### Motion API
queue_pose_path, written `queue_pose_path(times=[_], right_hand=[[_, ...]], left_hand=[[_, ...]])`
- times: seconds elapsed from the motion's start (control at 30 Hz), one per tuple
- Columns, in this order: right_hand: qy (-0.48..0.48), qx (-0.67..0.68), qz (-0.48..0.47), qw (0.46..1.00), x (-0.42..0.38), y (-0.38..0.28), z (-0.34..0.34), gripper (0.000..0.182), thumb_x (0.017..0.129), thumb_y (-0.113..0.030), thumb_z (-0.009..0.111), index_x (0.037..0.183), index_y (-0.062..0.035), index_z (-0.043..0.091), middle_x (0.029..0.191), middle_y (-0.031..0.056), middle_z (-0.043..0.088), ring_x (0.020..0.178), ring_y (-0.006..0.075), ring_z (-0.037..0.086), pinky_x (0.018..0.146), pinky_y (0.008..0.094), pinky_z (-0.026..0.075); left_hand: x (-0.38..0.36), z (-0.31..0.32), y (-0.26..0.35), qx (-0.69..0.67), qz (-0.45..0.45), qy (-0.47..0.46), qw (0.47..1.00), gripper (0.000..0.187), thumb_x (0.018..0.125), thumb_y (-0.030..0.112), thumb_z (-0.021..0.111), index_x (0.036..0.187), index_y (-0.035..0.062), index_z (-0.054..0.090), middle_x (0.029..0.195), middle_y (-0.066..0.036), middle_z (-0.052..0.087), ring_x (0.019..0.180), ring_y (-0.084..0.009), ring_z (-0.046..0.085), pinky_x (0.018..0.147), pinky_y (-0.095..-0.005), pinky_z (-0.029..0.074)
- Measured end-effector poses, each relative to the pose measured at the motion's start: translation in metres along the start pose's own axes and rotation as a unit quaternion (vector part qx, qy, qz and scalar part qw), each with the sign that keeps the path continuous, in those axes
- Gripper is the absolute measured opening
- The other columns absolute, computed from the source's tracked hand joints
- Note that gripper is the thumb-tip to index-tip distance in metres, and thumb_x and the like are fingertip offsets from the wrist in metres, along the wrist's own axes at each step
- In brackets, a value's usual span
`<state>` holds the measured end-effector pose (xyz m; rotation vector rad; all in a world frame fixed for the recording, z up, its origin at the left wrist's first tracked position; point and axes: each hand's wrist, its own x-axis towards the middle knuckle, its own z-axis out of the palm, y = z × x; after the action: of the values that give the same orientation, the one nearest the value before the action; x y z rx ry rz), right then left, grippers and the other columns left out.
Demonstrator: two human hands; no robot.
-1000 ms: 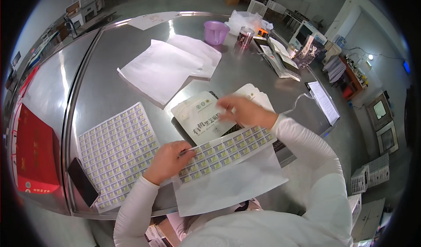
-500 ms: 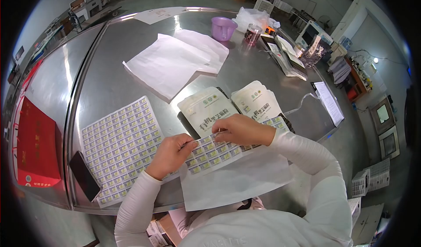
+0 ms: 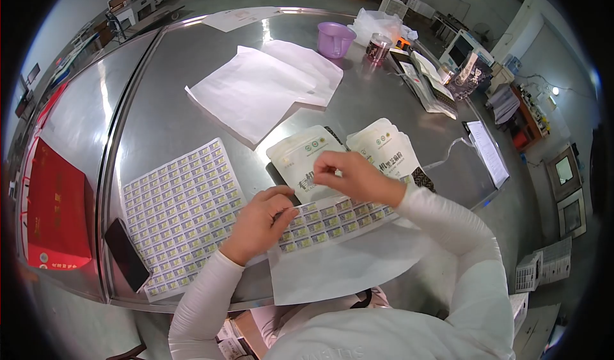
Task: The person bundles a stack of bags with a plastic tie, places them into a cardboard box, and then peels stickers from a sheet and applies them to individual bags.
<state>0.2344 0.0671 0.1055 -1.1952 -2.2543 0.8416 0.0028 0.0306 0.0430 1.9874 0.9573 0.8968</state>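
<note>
My left hand [image 3: 259, 226] has its thumb and fingers closed on the left end of a narrow sticker sheet [image 3: 332, 221], printed with rows of small yellow and purple labels. Fingers curled into a pinch, my right hand [image 3: 358, 178] hovers over the printed front of a pale pouch stack [image 3: 300, 148]; anything between its fingertips is too small to make out. A second stack of pale pouches [image 3: 382, 144] lies to the right, partly behind that hand. Under the sticker sheet, a blank white paper [image 3: 345, 264] hangs over the table's near edge. A large sticker sheet [image 3: 182, 213] lies left.
A dark phone [image 3: 126, 254] and a red bag [image 3: 57, 210] are at the left. White papers [image 3: 262, 91] lie beyond the pouches. Farther back stand a purple cup [image 3: 335, 40], a jar [image 3: 378, 48] and a plastic bag [image 3: 377, 24]. A clipboard [image 3: 487, 152] sits on the right edge.
My right hand has lifted off the sticker sheet and moved up over the left pouch stack. My left hand stays at the sheet's end. The whole view has shifted slightly.
</note>
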Motion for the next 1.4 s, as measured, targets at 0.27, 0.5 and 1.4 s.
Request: queue_pose_path(times=[0.27,0.5,1.4], right_hand=[[-0.143,-0.084,0.09,0.982,0.072,0.03,0.016,0.018,0.08,-0.02,0.068,0.08,-0.0018,0.065,0.072,0.009,0.067,0.066,0.0198,0.062,0.063,0.0327,0.048],[-0.156,-0.119,0.081,0.977,0.08,0.032,0.02,0.019,0.078,-0.02,0.068,0.079,-0.0017,0.066,0.072,0.0114,0.066,0.067,0.0234,0.062,0.063,0.0351,0.047],[-0.021,-0.175,0.163,0.971,0.069,0.084,-0.021,0.076,0.068,-0.04,0.078,0.128,-0.0051,0.05,0.121,0.0232,0.048,0.114,0.0386,0.049,0.095,0.0405,0.043]], left_hand=[[0.0,0.003,-0.003,0.048,-0.007,-0.031,0.998,0.013,0.087,0.017,0.062,0.085,0.0052,0.058,0.132,-0.013,0.056,0.09,-0.032,0.059,0.08,-0.0379,0.047],[-0.001,0.004,-0.004,0.052,-0.009,-0.027,0.998,0.013,0.087,0.017,0.062,0.085,0.0052,0.058,0.131,-0.014,0.056,0.091,-0.0327,0.06,0.081,-0.0384,0.047],[0.0,0.003,0.003,0.03,-0.041,-0.043,0.998,0.011,0.086,0.011,0.062,0.083,0.0019,0.057,0.116,-0.023,0.062,0.108,-0.0344,0.061,0.078,-0.0366,0.048]])
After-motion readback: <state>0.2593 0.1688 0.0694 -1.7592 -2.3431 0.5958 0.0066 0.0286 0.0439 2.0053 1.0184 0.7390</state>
